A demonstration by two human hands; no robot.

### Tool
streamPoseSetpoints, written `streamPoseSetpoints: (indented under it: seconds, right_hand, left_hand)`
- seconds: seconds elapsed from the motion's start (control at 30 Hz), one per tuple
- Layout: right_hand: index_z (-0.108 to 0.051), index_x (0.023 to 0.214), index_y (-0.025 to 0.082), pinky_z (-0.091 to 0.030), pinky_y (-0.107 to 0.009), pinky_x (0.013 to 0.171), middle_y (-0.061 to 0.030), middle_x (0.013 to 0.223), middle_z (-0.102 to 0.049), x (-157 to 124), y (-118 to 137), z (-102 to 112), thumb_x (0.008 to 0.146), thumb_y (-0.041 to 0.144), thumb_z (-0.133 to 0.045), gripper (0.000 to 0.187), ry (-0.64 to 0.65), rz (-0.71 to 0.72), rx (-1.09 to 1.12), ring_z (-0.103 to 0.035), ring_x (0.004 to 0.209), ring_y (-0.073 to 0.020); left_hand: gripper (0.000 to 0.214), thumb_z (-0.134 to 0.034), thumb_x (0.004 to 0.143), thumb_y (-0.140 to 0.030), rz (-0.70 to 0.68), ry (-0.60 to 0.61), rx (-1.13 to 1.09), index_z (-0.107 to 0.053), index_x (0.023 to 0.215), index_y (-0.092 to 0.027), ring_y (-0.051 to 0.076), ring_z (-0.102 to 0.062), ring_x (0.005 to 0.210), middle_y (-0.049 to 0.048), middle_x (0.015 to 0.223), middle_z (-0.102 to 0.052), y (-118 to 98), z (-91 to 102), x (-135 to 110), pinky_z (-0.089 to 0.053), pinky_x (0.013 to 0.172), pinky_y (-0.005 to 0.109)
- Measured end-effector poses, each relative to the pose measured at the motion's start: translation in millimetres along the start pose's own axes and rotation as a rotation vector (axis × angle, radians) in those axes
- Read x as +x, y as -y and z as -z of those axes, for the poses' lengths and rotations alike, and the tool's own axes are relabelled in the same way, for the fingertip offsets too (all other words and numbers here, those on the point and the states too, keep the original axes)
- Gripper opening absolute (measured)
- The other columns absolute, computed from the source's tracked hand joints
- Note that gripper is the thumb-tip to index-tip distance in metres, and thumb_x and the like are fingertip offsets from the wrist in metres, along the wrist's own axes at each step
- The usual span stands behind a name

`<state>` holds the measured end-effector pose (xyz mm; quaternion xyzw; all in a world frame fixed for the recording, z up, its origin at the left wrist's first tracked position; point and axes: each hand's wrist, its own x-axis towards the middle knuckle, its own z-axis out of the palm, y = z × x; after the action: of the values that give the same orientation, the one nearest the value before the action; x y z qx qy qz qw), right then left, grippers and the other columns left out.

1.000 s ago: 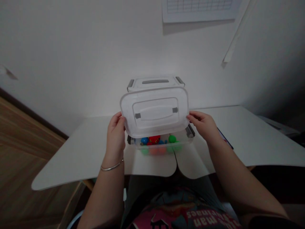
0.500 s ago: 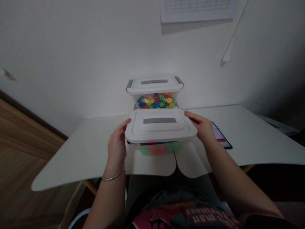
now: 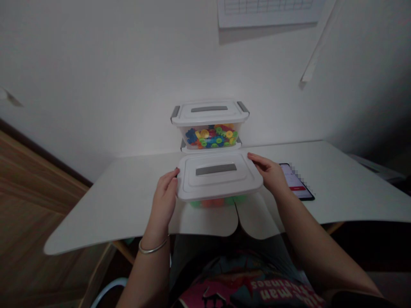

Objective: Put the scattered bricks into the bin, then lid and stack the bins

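Note:
A white box lid (image 3: 221,185) with a grey handle is held by its two short sides, tilted slightly down to the right... my left hand (image 3: 165,194) grips the left edge with fingers closed, and my right hand (image 3: 268,173) pinches the right edge. Beneath the lid, a clear plastic box (image 3: 218,202) shows green and orange pieces through its front wall. The lid hides most of this box, and whether it is seated on the rim I cannot tell.
Behind, a lidded clear box (image 3: 210,137) of colourful plastic pieces stands on another white-lidded box (image 3: 211,149) against the wall. A phone (image 3: 297,186) lies right of my right hand on the white table (image 3: 128,192). A printed sheet (image 3: 269,21) hangs above.
The lid has come down and a little towards me, with both hands still on it. It now covers more of the clear box's front, and the stacked box behind shows more.

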<state>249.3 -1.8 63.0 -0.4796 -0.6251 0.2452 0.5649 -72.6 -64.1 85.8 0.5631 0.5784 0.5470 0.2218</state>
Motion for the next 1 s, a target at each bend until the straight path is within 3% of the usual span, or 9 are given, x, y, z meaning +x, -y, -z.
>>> streamPoseSetpoints:
  seconds: [0.17,0.43,0.6,0.67,0.77,0.87,1.0]
  right_hand:
    - [-0.073,0.108,0.026,-0.045,-0.045,0.107,-0.0015,0.121,-0.069,-2,2,1,0.080,0.028,-0.058,0.031,0.022,0.038,-0.054,-0.063,0.115,-0.0223]
    - [-0.075,0.099,0.025,-0.044,-0.044,0.108,-0.0040,0.117,-0.071,-3,4,0,0.081,0.024,-0.051,0.031,-0.003,0.043,-0.071,-0.064,0.113,-0.0208]
    - [-0.075,0.097,0.025,-0.050,-0.045,0.100,-0.0074,0.119,-0.069,-1,3,-1,0.077,0.036,-0.064,0.026,0.030,-0.001,-0.042,-0.063,0.112,-0.0239]
    - [-0.075,0.096,0.025,-0.051,-0.046,0.099,-0.0080,0.119,-0.068,-1,4,-1,0.075,0.037,-0.066,0.026,0.039,-0.026,-0.031,-0.062,0.112,-0.0243]
    - [-0.075,0.095,0.024,-0.050,-0.046,0.100,-0.0083,0.121,-0.066,0,7,-1,0.073,0.038,-0.067,0.027,0.054,-0.078,-0.007,-0.060,0.115,-0.0251]
    - [-0.071,0.106,0.023,-0.050,-0.047,0.100,-0.0098,0.122,-0.066,-2,7,-2,0.071,0.041,-0.070,0.039,0.052,-0.195,0.041,-0.060,0.116,-0.0270]
    - [-0.052,0.134,0.025,-0.053,-0.047,0.095,-0.0131,0.135,-0.058,-10,0,-5,0.070,0.043,-0.073,0.070,0.054,-0.391,0.168,-0.059,0.119,-0.0297]
  left_hand:
    - [0.045,-0.053,0.081,-0.043,-0.043,0.005,0.057,-0.067,0.114,-0.016,0.025,-0.053,0.121,0.0120,0.124,-0.062,-3,-0.8,2,-0.037,0.111,0.043]
    - [0.051,-0.059,0.076,-0.036,0.085,0.041,0.006,-0.061,0.122,-0.015,0.028,-0.048,0.128,0.0138,0.136,-0.053,4,-3.8,10,-0.033,0.113,0.045]
    - [0.054,-0.061,0.071,-0.033,0.247,0.073,-0.112,-0.059,0.122,-0.015,0.025,-0.060,0.104,0.0109,0.119,-0.061,-2,-4.6,16,-0.049,0.091,0.040]
    - [0.057,-0.060,0.071,-0.033,0.291,0.121,-0.172,-0.056,0.125,-0.015,0.022,-0.061,0.093,0.0086,0.110,-0.064,-5,-5.0,17,-0.051,0.081,0.035]
    - [0.057,-0.060,0.071,-0.029,0.318,0.117,-0.220,-0.054,0.126,-0.015,0.019,-0.061,0.090,0.0081,0.115,-0.063,-5,-5.9,16,-0.049,0.077,0.030]
    - [0.064,-0.061,0.073,-0.027,0.411,0.089,-0.262,-0.047,0.135,-0.017,0.016,-0.061,0.084,0.0093,0.120,-0.061,-2,-6.9,15,-0.048,0.070,0.025]
    - [0.076,-0.064,0.075,-0.030,0.513,0.045,-0.371,-0.036,0.144,-0.015,0.013,-0.062,0.069,0.0099,0.105,-0.068,0,-8.6,10,-0.046,0.061,0.022]
